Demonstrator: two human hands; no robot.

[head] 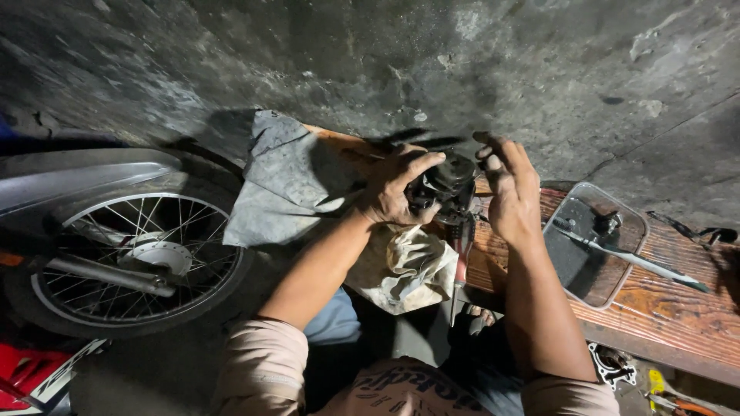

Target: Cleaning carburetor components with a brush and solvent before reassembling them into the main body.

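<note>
gripping the black engine part (pixel 449 185), left hand (pixel 395 192) clamped; right hand (pixel 509 192) spread beside it.

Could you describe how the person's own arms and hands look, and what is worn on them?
Both forearms are bare. Light beige sleeves are pushed up and bunched near the elbows. The left hand and the right hand wear no gloves, and dark grime or grease smudges the fingers and knuckles. I see no watch, ring or bracelet.

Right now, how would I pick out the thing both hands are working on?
Start at the wooden bench right of the spoked wheel. Above its rag-covered end, the left hand and right hand flank a black round part, darker and bulkier than the pale rags beneath.
</note>
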